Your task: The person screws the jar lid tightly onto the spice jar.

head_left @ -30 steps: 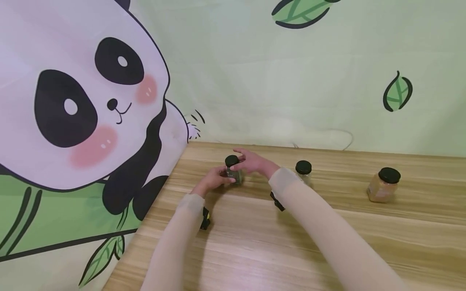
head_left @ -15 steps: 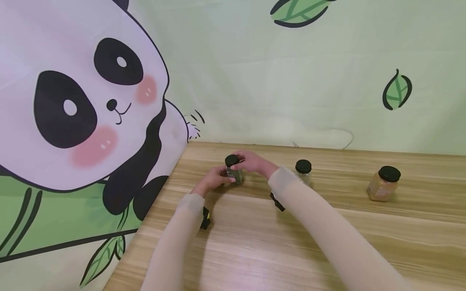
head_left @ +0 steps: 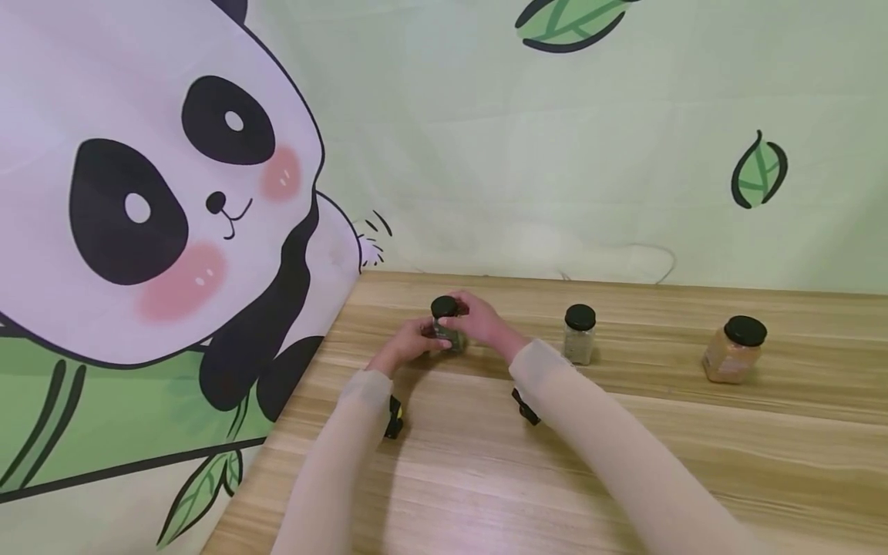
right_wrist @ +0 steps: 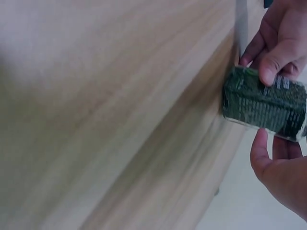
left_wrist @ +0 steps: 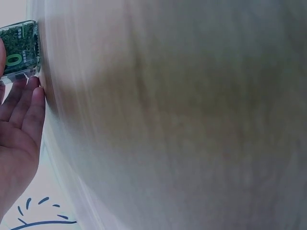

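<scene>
A small clear jar of dark green dried flakes (head_left: 451, 339) with a black lid (head_left: 444, 306) stands upright near the table's back left. My left hand (head_left: 408, 343) grips its lower body from the left, thumb across the front. From the right, my right hand (head_left: 482, 317) holds the upper part by the lid, thumb in front and fingers behind. In the right wrist view the jar (right_wrist: 264, 103) lies between both hands, its bottom close to the tabletop and its lid end cut off. The left wrist view shows a printed label on the jar (left_wrist: 19, 50) above my left fingers (left_wrist: 31, 112).
A second black-lidded jar with pale contents (head_left: 579, 339) stands to the right of my hands. Farther right is a jar with orange contents (head_left: 735, 354). Behind the wooden table (head_left: 659, 470) hangs a panda-printed cloth (head_left: 486, 154), which also borders the left side.
My right fingers, spread above the jar before, have closed in around its top. My right forearm has shifted slightly, uncovering more of the second jar. The held jar stays in place.
</scene>
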Demonstrator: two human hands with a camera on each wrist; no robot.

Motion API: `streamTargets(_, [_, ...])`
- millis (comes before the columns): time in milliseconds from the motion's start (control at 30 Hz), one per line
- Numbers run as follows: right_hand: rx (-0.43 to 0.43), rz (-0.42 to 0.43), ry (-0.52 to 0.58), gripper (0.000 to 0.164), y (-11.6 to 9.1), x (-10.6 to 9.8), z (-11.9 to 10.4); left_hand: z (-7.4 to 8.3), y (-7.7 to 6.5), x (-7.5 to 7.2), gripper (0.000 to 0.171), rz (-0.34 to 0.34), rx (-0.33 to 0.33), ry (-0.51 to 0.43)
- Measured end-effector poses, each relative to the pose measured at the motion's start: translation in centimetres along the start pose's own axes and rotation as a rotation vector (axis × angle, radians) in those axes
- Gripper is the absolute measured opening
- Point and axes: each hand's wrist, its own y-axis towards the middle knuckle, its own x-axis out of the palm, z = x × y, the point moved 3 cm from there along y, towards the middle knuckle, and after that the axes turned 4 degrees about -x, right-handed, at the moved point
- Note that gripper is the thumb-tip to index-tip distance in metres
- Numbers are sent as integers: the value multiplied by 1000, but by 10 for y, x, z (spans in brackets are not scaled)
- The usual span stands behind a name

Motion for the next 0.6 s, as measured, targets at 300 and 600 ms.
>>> streamTargets(300, [-2,151,45,46,-6,13,4,6,-4,1,44,19,13,13])
streamTargets(600, [-3,258,110,48,-11,23,4,6,-4,1,40,28,9,5])
